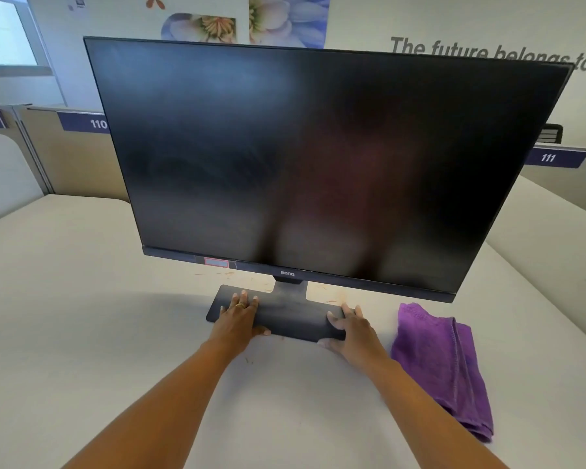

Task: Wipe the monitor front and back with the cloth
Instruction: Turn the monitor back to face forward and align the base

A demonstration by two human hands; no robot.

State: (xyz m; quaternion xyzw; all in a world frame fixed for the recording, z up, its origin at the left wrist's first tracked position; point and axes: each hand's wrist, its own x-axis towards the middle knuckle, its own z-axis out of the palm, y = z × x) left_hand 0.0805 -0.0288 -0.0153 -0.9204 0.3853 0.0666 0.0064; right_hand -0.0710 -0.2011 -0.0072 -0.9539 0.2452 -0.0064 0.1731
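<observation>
Two bare forearms run up from the bottom of the frame to the monitor's flat black base (pixel 286 318) at lower centre. The left hand (pixel 239 314) and right hand (pixel 347 328) lie spread on its two ends, fingers straight and pressing down and thumbs along the near edge, gripping nothing. The monitor (pixel 301 157) stands upright on the pale desk (pixel 82 333), its dark screen facing the camera and filling the middle of the frame. The purple cloth (pixel 447 363) lies folded at lower right, just beside the right hand and untouched, so wiping looks not yet begun. If the base is swung round to reach the back, the tall panel could rock or tip, and the base corner may drag the cloth.
</observation>
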